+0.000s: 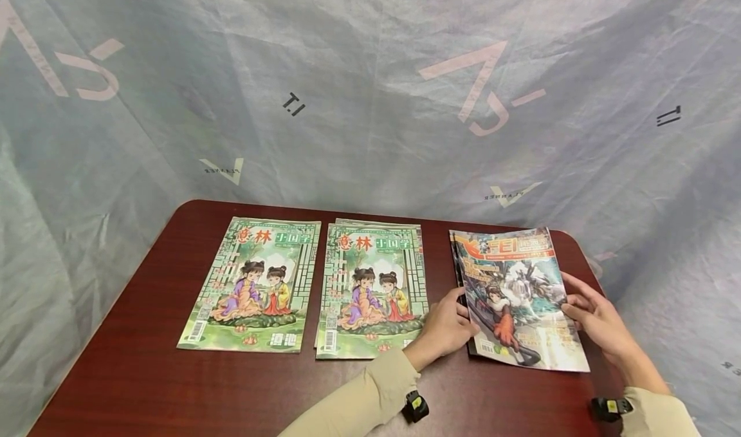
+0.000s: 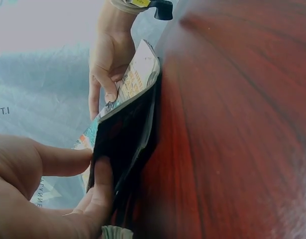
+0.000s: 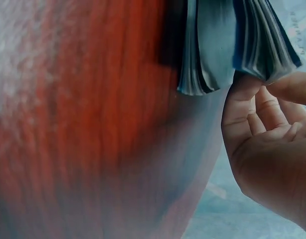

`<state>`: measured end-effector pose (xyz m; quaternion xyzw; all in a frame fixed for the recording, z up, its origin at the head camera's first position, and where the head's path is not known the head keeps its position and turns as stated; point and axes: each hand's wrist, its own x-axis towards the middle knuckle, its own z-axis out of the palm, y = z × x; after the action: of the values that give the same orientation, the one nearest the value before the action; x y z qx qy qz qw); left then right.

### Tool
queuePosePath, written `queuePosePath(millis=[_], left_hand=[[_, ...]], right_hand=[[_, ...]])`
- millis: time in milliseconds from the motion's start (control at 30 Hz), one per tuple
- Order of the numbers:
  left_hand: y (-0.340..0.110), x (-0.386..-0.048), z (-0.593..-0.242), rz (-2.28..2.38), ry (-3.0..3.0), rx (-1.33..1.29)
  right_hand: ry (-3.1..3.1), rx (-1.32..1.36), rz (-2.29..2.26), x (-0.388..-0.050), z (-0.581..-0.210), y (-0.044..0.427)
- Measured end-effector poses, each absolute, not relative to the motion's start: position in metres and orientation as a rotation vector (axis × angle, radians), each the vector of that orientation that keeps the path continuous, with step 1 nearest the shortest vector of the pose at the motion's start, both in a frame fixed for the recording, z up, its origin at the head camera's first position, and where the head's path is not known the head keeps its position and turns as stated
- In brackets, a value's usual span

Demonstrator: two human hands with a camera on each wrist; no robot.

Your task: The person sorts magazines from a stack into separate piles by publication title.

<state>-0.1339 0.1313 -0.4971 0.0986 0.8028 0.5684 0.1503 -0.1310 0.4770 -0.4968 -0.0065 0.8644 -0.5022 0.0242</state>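
A magazine with a fantasy cover (image 1: 521, 302) is at the right of the table, held by its two long edges. My left hand (image 1: 444, 324) pinches its left edge between thumb and fingers. At the opposite edge, my right hand (image 1: 599, 324) grips it the same way. The left wrist view shows a dark gap under this magazine, with the left fingertips (image 2: 104, 172) inside. In the right wrist view, another thick wad of pages (image 3: 192, 64) lies below the raised magazine (image 3: 264, 45); its cover is mostly hidden.
Two green magazine spots lie to the left: one magazine (image 1: 251, 289) farther left, and another (image 1: 373, 295) near my left hand with a second edge showing beneath it. The dark red table (image 1: 145, 308) meets a grey printed cloth (image 1: 359, 134) behind and at the sides.
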Motion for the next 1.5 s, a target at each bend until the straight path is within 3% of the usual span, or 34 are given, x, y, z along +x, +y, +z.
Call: queuePosePath(millis=[467, 1233, 1500], left_hand=[[0.130, -0.125, -0.488, 1.704, 2.233, 0.262], [0.122, -0.115, -0.485, 1.661, 2.259, 0.312], [0.097, -0.114, -0.482, 1.732, 2.207, 0.370]], right_hand=[[2.745, 0.228, -1.476, -0.128, -0.492, 0.470], [2.883, 0.194, -1.185, -0.118, -0.489, 0.450], [2.931, 0.235, -1.090, -0.116, -0.487, 0.441]])
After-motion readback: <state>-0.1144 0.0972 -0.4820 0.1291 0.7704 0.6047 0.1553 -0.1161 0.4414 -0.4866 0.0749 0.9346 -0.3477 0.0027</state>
